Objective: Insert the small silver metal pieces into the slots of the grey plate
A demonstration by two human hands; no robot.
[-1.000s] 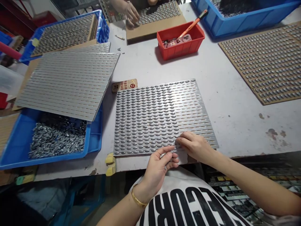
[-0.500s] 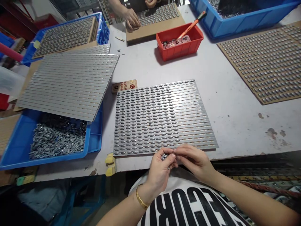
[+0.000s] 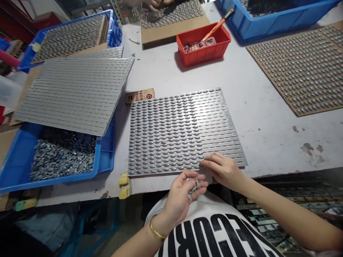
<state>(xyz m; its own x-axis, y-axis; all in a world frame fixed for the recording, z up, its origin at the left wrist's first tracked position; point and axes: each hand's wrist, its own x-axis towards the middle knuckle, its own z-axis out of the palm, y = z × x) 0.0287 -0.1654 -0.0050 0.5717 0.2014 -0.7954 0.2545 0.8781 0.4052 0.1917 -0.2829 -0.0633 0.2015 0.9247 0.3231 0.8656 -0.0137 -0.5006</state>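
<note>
A grey ridged board (image 3: 225,132) lies on the table before me. Rows of small spindle-shaped metal pieces (image 3: 163,135) cover its left and middle part; on the right the grooves are bare, except along the far edge. My left hand (image 3: 184,191), palm up below the near edge, cradles several loose metal pieces (image 3: 193,187) in its curled fingers. My right hand (image 3: 223,169) is over the near edge, its fingertips pinched together at the end of a near row. What sits between those fingertips is mostly hidden.
At left a blue bin (image 3: 105,157) holds loose metal pieces under stacked ridged boards (image 3: 77,92). A red box (image 3: 203,53) with an orange-handled tool stands further back. A filled brown board (image 3: 302,71) lies right. Another person's hands (image 3: 152,4) are at the far side.
My right hand has parted from the left and moved up onto the board's near edge. The left hand's fingers have loosened, showing the pieces. The other person's hands have moved back.
</note>
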